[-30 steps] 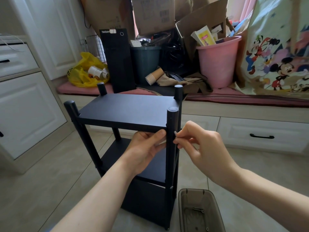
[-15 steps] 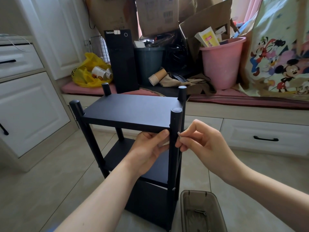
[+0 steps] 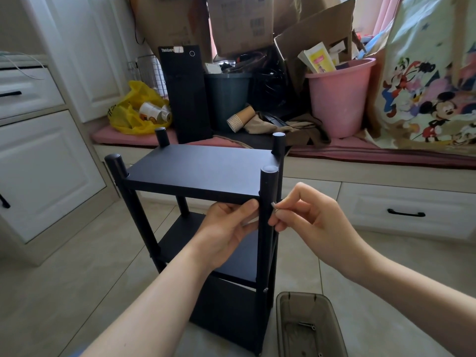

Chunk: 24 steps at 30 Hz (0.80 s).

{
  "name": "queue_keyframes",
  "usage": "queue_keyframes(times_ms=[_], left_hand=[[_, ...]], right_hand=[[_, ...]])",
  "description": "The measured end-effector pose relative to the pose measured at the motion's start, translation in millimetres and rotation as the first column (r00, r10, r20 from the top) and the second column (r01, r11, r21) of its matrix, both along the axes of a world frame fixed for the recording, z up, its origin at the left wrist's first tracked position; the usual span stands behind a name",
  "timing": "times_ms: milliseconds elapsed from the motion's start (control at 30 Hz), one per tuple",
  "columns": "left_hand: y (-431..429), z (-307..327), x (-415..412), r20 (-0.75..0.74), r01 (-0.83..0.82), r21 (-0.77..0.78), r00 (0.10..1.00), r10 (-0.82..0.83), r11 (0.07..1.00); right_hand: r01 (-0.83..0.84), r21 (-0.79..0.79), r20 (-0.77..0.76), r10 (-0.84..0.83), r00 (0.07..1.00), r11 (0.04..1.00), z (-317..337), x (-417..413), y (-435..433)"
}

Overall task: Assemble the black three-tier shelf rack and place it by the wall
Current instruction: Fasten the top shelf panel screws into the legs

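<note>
The black three-tier shelf rack [image 3: 203, 168] stands upright on the tiled floor in front of me, four round posts rising above its top board. My left hand [image 3: 229, 228] grips the front edge of the top board from below, thumb beside the near right post [image 3: 268, 202]. My right hand [image 3: 309, 215] pinches a small silver screw [image 3: 272, 204] held against the right side of that post, just under the top board. The lower shelves are partly hidden by my left arm.
A translucent brown tray [image 3: 309, 328] with several loose screws sits on the floor at my right. Behind the rack runs a low bench with a pink bucket [image 3: 340, 96], a dark bin, a black computer tower [image 3: 185, 91], cardboard boxes and a yellow bag. White cabinets stand at left.
The view has shifted slightly; the rack sits a little more to the right in the picture. Both hands keep the same hold at the near right post, with the screw still against it.
</note>
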<state>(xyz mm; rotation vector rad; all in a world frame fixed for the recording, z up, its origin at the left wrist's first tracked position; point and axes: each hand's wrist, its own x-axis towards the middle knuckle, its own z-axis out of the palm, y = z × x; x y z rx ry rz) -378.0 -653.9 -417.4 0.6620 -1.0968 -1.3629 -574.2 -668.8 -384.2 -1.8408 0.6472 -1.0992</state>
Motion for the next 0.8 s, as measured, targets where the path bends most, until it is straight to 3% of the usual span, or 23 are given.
queue_keyframes(times_ms=[233, 533, 800], left_hand=[[0, 1, -1, -0.01, 0.01, -0.01, 1.0, -0.01, 1.0], [2, 2, -1, -0.018, 0.033, -0.003, 0.999, -0.033, 0.999], [3, 6, -5, -0.027, 0.051, 0.0, 0.998, -0.051, 0.999]], right_hand=[[-0.115, 0.172, 0.163, 0.087, 0.983, 0.978, 0, 0, 0], [-0.101, -0.051, -0.092, 0.096, 0.991, 0.994, 7, -8, -12], [-0.083, -0.063, -0.088, 0.078, 0.993, 0.995, 1, -7, -16]])
